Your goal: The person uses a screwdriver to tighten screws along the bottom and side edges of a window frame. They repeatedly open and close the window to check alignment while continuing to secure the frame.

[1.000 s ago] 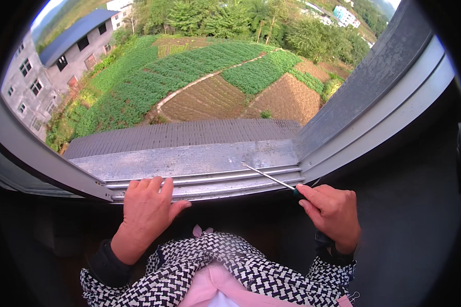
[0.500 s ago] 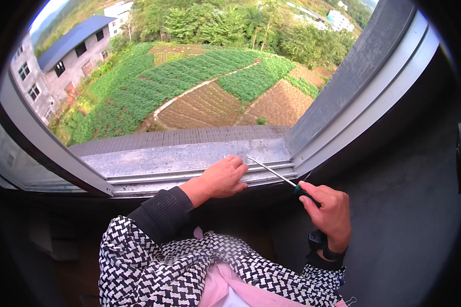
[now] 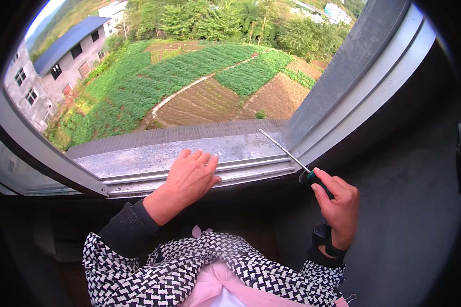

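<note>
My right hand [image 3: 337, 203] is wrapped round the dark green handle of a screwdriver [image 3: 287, 152]. Its long metal shaft slants up and left over the right end of the window track [image 3: 251, 172], with the tip above the sill near the frame corner. My left hand [image 3: 192, 175] lies over the track and the sill's inner edge, fingers stretched out and slightly apart; nothing shows in it. Metal rails run along the bottom of the open window, in front of the grey, speckled sill [image 3: 138, 159].
At right rises the metal window frame [image 3: 363, 97], beside a dark wall [image 3: 404, 215]. A sliding sash [image 3: 46, 138] stands at left. Beyond the sill lies a ribbed ledge [image 3: 189, 134], with green crop fields [image 3: 184, 82] and a blue-roofed building [image 3: 69, 56] outside.
My left hand has moved left along the track and its fingers have spread. The right hand and the screwdriver have shifted slightly right, and the tip now sits nearer the frame corner.
</note>
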Available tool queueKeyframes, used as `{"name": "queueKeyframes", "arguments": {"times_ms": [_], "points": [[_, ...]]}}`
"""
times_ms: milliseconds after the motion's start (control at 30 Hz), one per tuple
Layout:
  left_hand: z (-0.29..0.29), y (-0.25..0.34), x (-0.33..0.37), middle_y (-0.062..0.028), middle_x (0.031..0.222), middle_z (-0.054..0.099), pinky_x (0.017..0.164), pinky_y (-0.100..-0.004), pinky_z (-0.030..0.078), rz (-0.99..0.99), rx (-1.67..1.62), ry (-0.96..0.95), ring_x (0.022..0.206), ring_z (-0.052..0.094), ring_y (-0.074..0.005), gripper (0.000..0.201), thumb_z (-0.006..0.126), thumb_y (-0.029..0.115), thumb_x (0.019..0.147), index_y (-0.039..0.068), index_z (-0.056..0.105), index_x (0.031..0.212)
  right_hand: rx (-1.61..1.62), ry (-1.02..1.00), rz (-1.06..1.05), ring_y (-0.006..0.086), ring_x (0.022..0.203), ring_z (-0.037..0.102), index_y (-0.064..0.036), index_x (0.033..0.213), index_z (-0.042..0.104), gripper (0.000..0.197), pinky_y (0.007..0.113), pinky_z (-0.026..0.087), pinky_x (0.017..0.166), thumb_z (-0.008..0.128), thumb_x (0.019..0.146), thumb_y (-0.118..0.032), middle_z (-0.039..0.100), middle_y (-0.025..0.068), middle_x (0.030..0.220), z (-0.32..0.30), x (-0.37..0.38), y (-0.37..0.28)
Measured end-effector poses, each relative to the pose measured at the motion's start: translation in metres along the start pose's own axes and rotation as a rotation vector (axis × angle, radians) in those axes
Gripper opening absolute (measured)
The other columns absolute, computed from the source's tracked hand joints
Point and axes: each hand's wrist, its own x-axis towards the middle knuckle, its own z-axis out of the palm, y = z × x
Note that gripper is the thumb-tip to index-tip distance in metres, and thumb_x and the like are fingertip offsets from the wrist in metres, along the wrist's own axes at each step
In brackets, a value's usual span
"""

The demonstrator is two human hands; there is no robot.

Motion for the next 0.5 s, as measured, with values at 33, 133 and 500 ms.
{"name": "queueKeyframes", "arguments": {"times_ms": [33, 133, 500], "points": [[0.016, 0.027, 0.018, -0.0150, 0.132, 0.065, 0.106, -0.0449, 0.043, 0.202, -0.125, 0.073, 0.129, 0.059, -0.0316, 0.060, 0.064, 0.047, 0.096, 0.003, 0.058, 0.136, 0.024, -0.005, 0.017, 0.0266, 0.068, 0.069, -0.0089, 0.115, 0.077, 0.033, 0.034, 0.053, 0.060, 0.081, 0.082, -0.007, 0.073, 0.0108, 0.085, 0.001, 0.000, -0.001], [0.057, 0.091, 0.065, -0.0189, 0.157, 0.044, 0.116, -0.0459, 0.037, 0.440, -0.264, 0.031, 0.146, 0.043, -0.0345, 0.072, 0.064, 0.046, 0.096, 0.001, 0.045, 0.150, 0.055, 0.032, -0.005, 0.0259, 0.070, 0.070, -0.0077, 0.116, 0.076, 0.035, 0.034, 0.053, 0.062, 0.081, 0.082, -0.005, 0.074, 0.0117, 0.087, 0.003, 0.000, -0.002], [-0.019, -0.064, -0.136, -0.0168, 0.147, 0.054, 0.106, -0.0440, 0.046, -0.089, -0.048, -0.311, 0.133, 0.055, -0.0348, 0.077, 0.072, 0.041, 0.090, 0.002, 0.043, 0.150, 0.096, -0.086, -0.081, 0.0255, 0.064, 0.068, -0.0090, 0.114, 0.077, 0.035, 0.034, 0.051, 0.057, 0.081, 0.079, -0.005, 0.072, 0.0101, 0.082, -0.009, -0.012, 0.034]]}}
